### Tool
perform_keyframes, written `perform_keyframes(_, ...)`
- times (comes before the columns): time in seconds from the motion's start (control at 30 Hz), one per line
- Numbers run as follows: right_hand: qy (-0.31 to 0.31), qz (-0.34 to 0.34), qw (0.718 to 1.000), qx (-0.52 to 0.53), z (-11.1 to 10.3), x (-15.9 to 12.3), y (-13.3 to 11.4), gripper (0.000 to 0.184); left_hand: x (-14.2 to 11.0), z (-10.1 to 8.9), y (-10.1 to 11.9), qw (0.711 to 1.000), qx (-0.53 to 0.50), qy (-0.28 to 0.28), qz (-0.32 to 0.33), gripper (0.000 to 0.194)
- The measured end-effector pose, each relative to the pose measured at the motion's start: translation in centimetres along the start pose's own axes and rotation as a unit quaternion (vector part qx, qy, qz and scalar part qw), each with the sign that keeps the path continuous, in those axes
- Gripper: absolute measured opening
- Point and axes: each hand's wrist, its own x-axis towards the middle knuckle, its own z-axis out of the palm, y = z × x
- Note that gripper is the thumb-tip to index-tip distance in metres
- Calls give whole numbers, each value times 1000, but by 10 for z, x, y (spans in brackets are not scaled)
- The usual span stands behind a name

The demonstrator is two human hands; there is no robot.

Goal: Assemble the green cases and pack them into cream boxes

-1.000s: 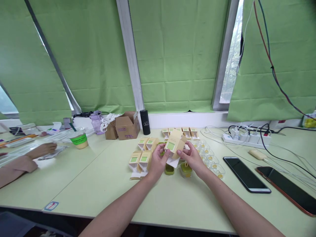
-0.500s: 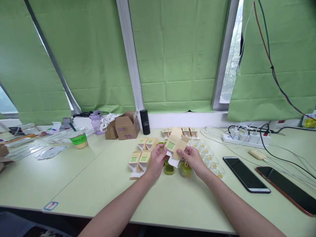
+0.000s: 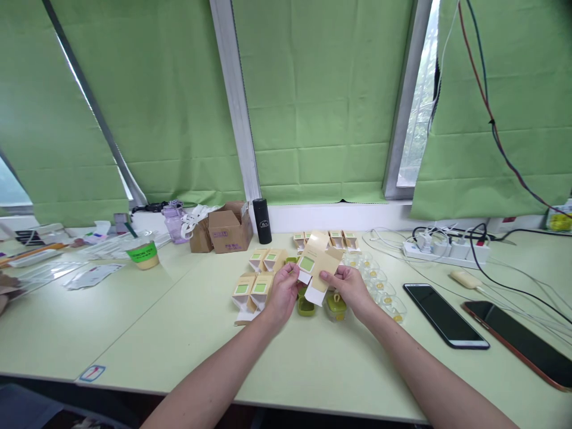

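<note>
Both hands grip one small tan cardboard box, partly flattened, with white flaps and a green window on its face. My left hand pinches its left edge, while my right hand has thumb and fingers on the right side. Below it on the table are a green square container and a clear jar with a green lid. To the left stand several folded boxes of the same kind. Several clear cups with yellow centres lie in rows beside my right hand.
More small boxes line the back. Behind are a brown carton and a black bottle. A drink cup stands left. Phones, cables and a power strip occupy the right. Part of another person's hand shows far left.
The box in my hands has turned slightly and looks flatter, its panels more spread. Both hands stay in nearly the same place.
</note>
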Motion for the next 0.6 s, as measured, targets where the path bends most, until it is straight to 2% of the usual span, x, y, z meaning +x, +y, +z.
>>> perform_keyframes(0.17,-16,-26,999,25,5,-2,-4,54,-1,2,3,999,30,16,9,41)
perform_keyframes(0.27,-5,-46,999,17,6,-1,-4,54,0,0,2,998,55,21,30,42)
perform_keyframes(0.33,4,-60,998,2,5,1,-3,53,1,-2,2,994,87,17,61,40)
perform_keyframes(0.4,17,-77,997,-24,1,4,0,49,-1,-2,2,982,143,13,119,36)
perform_keyframes(0.47,42,-94,993,-51,-3,7,4,42,-3,-2,4,955,221,6,197,26)
perform_keyframes(0.6,95,-112,988,-56,-9,13,12,38,-10,-1,8,859,377,-10,346,5)
